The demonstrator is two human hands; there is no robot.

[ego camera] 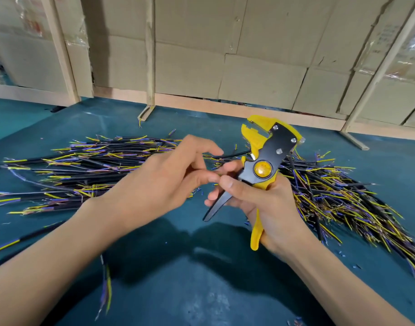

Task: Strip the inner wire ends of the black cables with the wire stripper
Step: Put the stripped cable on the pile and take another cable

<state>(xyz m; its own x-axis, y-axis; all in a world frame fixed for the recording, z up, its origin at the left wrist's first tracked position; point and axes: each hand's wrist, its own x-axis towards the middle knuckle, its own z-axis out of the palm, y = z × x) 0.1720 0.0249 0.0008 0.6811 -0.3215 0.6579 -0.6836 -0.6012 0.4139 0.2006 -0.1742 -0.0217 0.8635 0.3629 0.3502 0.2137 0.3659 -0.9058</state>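
Stripper (263, 168) stands head-up, gripped in right hand (267, 203); left hand (164, 177), fingers curled, seemingly empty, lies nearer left cables (84, 170).

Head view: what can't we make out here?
- Left hand: whether its fingers pinch a wire; the curled fingers hide it.
- Wire stripper: lower handles partly covered by the right hand; whether a wire sits in the head is too small to tell.
- Right cable pile: cut off by the frame edge.
- Loose cable near the left forearm: motion-blurred.
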